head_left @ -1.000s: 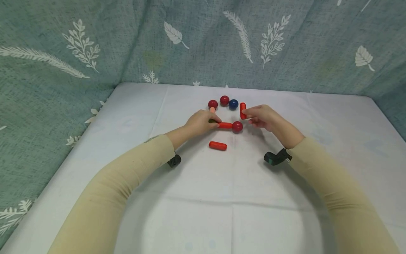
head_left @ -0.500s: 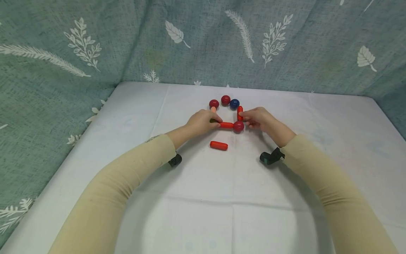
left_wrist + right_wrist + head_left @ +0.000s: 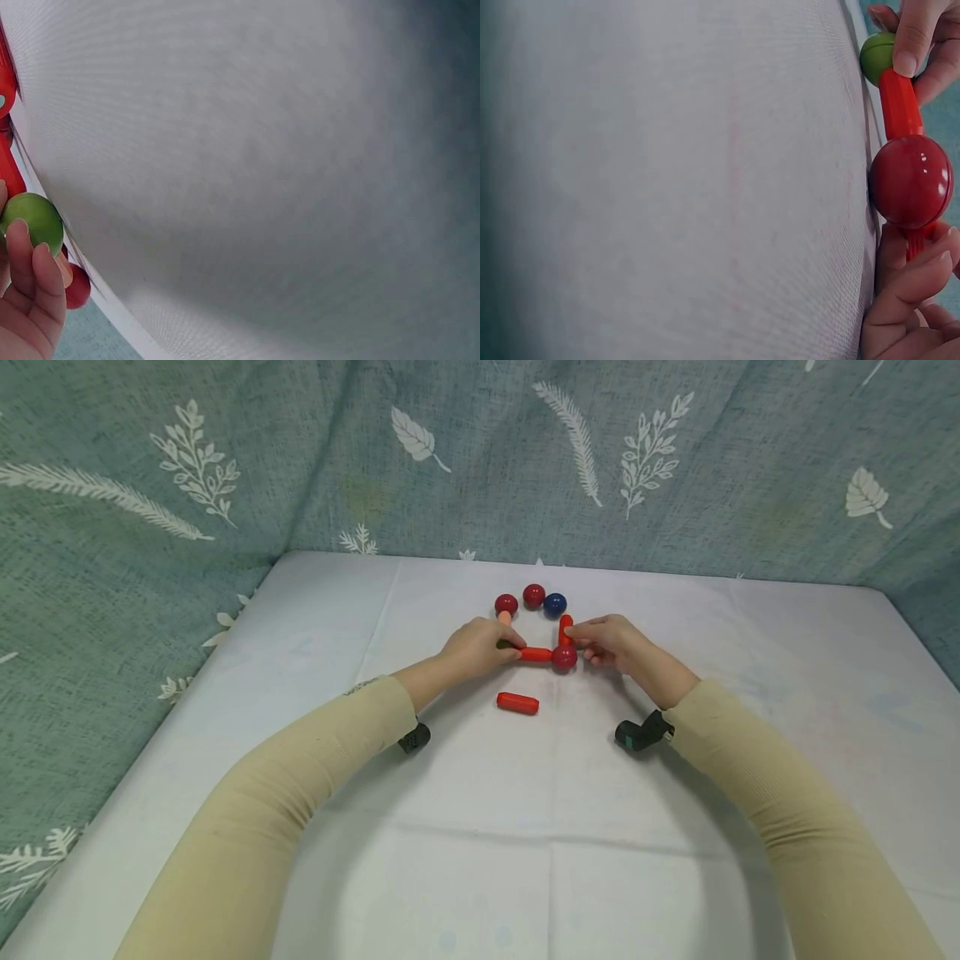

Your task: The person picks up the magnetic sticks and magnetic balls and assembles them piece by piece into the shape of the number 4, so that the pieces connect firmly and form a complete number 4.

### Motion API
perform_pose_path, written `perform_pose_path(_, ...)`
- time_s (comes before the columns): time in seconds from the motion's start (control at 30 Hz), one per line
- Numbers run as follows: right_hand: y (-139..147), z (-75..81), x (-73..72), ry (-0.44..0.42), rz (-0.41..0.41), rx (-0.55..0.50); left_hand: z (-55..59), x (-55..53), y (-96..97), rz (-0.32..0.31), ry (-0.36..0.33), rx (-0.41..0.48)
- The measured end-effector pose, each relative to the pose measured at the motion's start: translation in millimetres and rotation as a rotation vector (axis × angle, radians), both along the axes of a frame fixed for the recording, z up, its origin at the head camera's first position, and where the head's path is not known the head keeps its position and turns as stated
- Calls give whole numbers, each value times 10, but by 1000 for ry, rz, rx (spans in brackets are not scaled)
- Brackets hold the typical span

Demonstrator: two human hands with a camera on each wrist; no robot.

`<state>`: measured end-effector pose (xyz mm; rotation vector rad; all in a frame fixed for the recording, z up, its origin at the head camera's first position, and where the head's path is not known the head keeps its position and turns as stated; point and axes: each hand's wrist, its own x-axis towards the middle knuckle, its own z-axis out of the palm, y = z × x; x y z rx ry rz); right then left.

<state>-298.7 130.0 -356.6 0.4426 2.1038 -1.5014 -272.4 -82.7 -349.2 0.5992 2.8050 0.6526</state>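
My left hand (image 3: 476, 647) grips the joint of a green ball (image 3: 34, 219) and a red toy rod (image 3: 536, 654); its thumb lies on the rod's end in the right wrist view. That rod runs right to a red ball (image 3: 564, 658). A second red rod (image 3: 566, 628) meets the ball's far side, pinched by the fingers of my right hand (image 3: 615, 639). From the green ball a light orange rod (image 3: 505, 618) leads back to another red ball (image 3: 506, 604). In the head view my left hand hides most of the green ball.
Behind the hands lie a loose red ball (image 3: 534, 596) and a blue ball (image 3: 555, 604), side by side. A single red rod (image 3: 517, 702) lies nearer on the white cloth (image 3: 480, 877). A patterned green curtain (image 3: 480, 468) rises behind the table.
My right hand has moved left and slightly nearer, bringing its red rod from beside the blue ball to the red ball. My left hand has stayed in place.
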Motion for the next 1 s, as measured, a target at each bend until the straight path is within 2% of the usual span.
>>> perform_pose_path(0.73,-8,28,2,-29,37,-31,14,22,-5,-9,4,12)
perform_pose_path(1.0,-7,34,21,-16,64,-32,-1,32,-3,-9,3,26)
